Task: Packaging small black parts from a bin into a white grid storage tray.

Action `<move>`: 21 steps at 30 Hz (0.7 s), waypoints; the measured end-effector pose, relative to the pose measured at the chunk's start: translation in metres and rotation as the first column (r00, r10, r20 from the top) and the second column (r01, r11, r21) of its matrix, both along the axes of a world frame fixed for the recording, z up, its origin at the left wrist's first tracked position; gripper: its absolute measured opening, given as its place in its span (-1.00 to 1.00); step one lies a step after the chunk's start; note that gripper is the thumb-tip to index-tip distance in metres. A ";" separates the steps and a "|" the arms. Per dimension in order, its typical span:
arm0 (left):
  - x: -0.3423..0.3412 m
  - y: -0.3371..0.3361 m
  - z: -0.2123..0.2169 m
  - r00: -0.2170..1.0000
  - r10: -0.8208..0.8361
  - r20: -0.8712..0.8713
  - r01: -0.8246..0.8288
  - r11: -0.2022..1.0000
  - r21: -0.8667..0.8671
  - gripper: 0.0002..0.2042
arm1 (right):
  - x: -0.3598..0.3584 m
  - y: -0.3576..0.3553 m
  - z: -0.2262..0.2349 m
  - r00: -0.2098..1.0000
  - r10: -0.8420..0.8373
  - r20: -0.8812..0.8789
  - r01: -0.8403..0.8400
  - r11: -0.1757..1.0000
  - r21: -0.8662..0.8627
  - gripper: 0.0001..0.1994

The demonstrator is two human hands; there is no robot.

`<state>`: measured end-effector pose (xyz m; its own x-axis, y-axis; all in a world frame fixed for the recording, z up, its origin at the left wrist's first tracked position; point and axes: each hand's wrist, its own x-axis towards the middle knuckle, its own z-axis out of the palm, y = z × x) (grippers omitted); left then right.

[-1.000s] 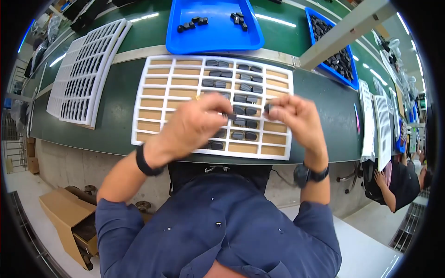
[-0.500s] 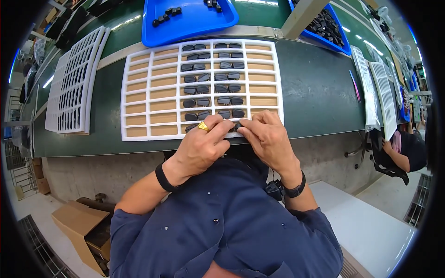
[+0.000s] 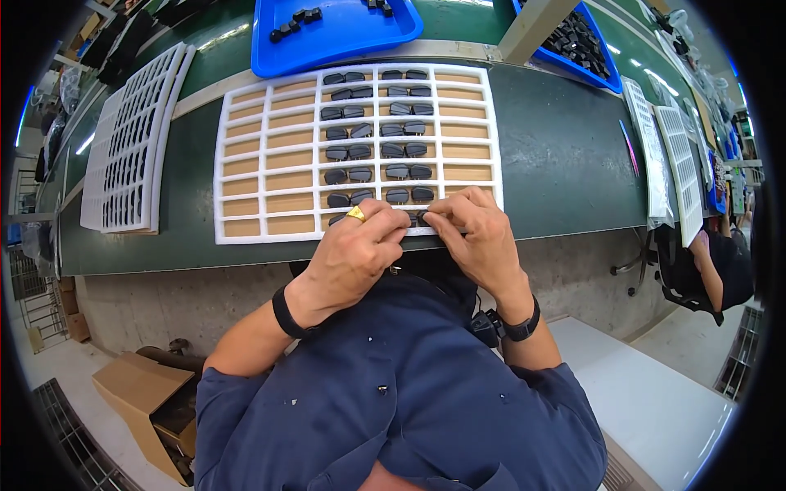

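Observation:
A white foam grid tray lies on the green bench. Its middle columns hold several small black parts, and the outer cells show bare brown card. My left hand, with a gold ring and a black wristband, and my right hand, with a black watch, meet at the tray's near row. Their fingertips pinch together on one small black part over a near cell. Another black part peeks out beside my left knuckles.
A blue bin with a few black parts sits behind the tray; a second blue bin full of them is at the back right. Empty white grid trays are stacked on the left, more on the right. A co-worker sits far right. A cardboard box stands on the floor.
Both hands came down from the tray's middle to its near row and closed together. The view has tilted, so the tray sits higher in the picture.

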<state>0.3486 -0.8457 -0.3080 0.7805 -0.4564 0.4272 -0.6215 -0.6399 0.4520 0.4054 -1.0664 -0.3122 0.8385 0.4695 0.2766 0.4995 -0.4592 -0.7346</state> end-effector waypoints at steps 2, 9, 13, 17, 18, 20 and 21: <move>-0.001 0.000 0.001 1.000 -0.003 -0.001 0.003 1.000 -0.012 -0.88 | -0.001 -0.001 0.002 1.000 0.001 -0.018 -0.001 1.000 0.009 -0.92; -0.003 0.004 0.002 0.992 -0.040 0.121 0.027 0.993 0.112 -0.77 | 0.002 -0.001 0.005 0.998 0.048 -0.042 -0.052 0.995 -0.091 -0.88; 0.001 0.003 -0.001 0.988 0.013 0.156 -0.022 0.998 0.054 -0.82 | 0.002 0.004 0.012 0.999 0.025 0.031 -0.021 0.990 -0.139 -0.87; 0.003 0.009 0.011 0.996 0.011 0.085 -0.014 1.000 0.026 -0.89 | 0.010 0.008 0.020 0.996 0.064 0.062 -0.050 0.978 -0.202 -0.86; 0.015 0.016 0.018 0.992 0.022 0.125 -0.027 0.999 0.037 -0.89 | 0.024 0.009 0.026 0.992 0.074 0.103 -0.053 0.980 -0.193 -0.86; 0.026 0.038 0.037 0.999 0.042 0.022 -0.042 0.999 0.003 -0.93 | 0.039 0.000 0.043 0.997 0.078 -0.028 -0.082 0.985 -0.149 -0.85; 0.028 0.048 0.045 0.998 0.043 -0.035 -0.044 0.999 -0.019 -0.94 | 0.044 -0.003 0.051 0.992 0.076 -0.099 -0.088 0.987 -0.132 -0.85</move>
